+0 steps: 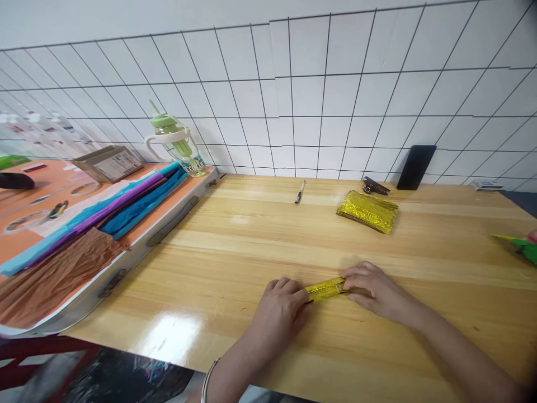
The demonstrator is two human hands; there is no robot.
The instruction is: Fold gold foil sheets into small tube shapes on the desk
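A narrow folded strip of gold foil paper (325,289) lies low over the wooden table between my two hands. My left hand (282,305) has its fingers curled over the strip's left end. Around the right end, the fingers and thumb of my right hand (371,288) are closed. Both ends of the strip are covered by my fingers. Farther back sits a stack of shiny embossed gold foil sheets (367,211), apart from both hands.
Behind the stack are a black clip (376,186) and a dark phone (416,167) leaning on the tiled wall. A pen (300,192) lies mid-table. On the left, an orange surface (17,242) holds crepe paper rolls (145,204), a cardboard box (109,164) and a green-lidded bottle (178,144).
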